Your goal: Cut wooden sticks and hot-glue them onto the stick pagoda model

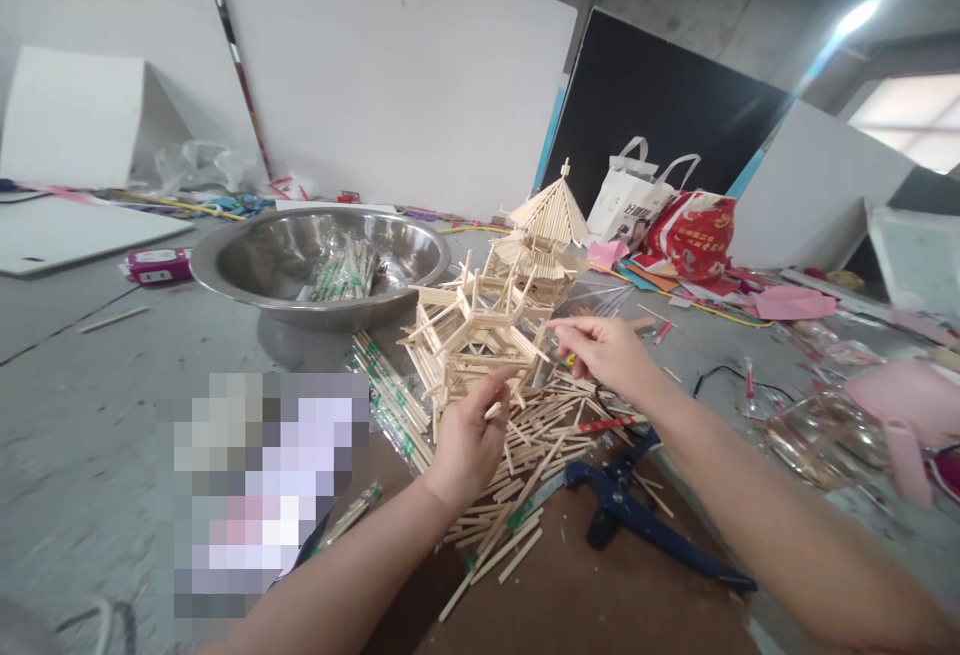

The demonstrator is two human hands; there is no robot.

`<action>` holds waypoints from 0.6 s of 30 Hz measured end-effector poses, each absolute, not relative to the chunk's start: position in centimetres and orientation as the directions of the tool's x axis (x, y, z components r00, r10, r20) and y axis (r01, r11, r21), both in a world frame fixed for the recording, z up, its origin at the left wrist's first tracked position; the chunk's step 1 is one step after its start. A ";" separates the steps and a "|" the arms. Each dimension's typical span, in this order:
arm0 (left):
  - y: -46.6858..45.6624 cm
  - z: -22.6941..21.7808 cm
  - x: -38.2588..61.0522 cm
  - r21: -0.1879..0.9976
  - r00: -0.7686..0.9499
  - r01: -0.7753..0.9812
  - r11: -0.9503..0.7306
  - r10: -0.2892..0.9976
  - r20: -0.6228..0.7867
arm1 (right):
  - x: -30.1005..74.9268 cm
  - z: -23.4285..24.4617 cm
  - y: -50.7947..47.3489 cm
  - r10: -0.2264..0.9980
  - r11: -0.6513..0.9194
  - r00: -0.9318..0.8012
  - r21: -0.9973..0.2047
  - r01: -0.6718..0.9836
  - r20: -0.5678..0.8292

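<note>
A model frame built of thin wooden sticks [469, 320] stands in front of me, its open top bristling with upright stick ends. My left hand [469, 440] is at its near side, fingers curled, and what looks like the pale end of a short stick pokes out between them. At the frame's right side is my right hand [600, 350], thumb and index finger drawn together close to a slanting stick. Whether that hand grips anything is hidden. Loose cut sticks [529, 445] lie heaped below both hands. Blue-handled cutters [637, 510] rest on the brown board [577, 600].
Behind the frame rises a stick tower with a pointed roof [555, 215]. A steel basin [247, 285] holds bagged sticks; more packs [390, 400] lie beside the frame. A white bag [626, 200], a red bag [690, 235] and plastic scraps sit to the right. A blurred patch covers the left foreground.
</note>
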State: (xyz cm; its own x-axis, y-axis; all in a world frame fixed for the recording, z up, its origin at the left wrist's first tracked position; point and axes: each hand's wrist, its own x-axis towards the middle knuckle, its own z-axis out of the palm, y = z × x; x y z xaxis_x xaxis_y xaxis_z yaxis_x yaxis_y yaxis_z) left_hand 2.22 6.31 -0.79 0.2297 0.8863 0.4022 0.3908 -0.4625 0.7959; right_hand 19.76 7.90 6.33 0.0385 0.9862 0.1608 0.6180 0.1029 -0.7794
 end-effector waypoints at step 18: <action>6.1 -1.3 2.2 0.620 0.448 0.586 -0.522 0.846 0.289 | 20.8 1.6 14.0 0.998 0.058 -0.017 -0.973 0.222 0.056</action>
